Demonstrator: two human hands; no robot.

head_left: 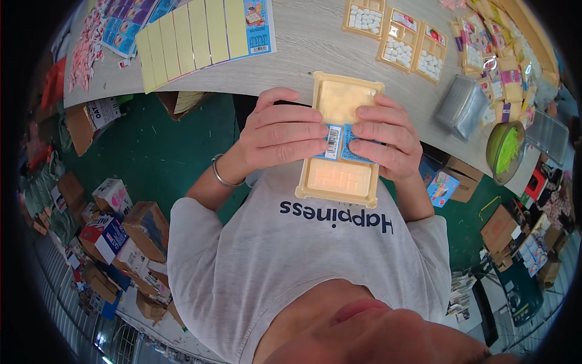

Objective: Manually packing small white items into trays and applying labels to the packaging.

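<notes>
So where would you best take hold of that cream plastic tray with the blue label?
Probably by its two long edges at the middle, one hand from each side. The cream tray is long, flat and shallow, so a mid-length grip looks balanced. That is how the left hand and right hand hold it, fingertips pressing on the blue label.

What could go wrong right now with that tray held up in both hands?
The cream plastic tray is held off the table by fingertips alone, left hand and right hand, so it might slip. Both hands press the blue label; it may crease or stick crooked.
</notes>
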